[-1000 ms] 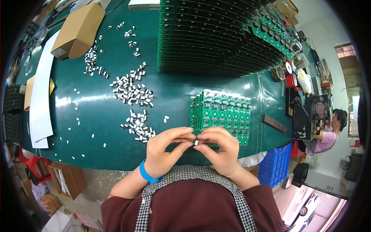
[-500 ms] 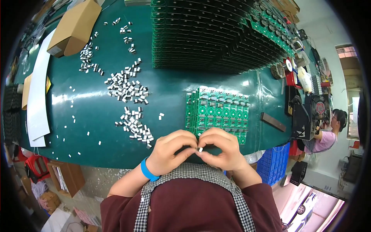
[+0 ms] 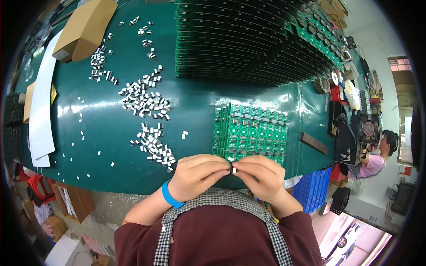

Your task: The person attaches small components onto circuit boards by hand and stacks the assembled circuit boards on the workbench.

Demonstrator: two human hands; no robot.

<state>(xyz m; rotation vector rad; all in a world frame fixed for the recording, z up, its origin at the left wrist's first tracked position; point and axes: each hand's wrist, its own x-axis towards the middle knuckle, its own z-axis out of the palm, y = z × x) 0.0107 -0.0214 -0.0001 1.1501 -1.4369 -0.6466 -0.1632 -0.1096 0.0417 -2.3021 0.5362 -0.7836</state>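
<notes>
Through the head view I had the block (image 3: 234, 170) up between both hands, just over the near side of the surface (image 3: 195, 111), with its white face showing. The fingers of the left hand (image 3: 195, 175) and the right hand (image 3: 264, 177) were pinched together on it, tips nearly meeting, so I couldn't tell which side bore more of the hold. I judged it light and a little springy, like foam, unlikely to break but easily squashed or flicked loose; I would have taken it by its dark sides and kept off the white face, which might be sticky. Just beyond the fingers stood the boards (image 3: 255, 128), close enough that a forward push could knock their parts. Left of the hands, near them, lay the pile (image 3: 154, 144) of more blocks. The widest stretch for moving ran further left, dotted with scraps (image 3: 99, 153), toward the sheet (image 3: 42, 111). A bar (image 3: 313, 142) bounded the right, the stack (image 3: 235, 48) rose behind, and the edge curved close under the wrists.
</notes>
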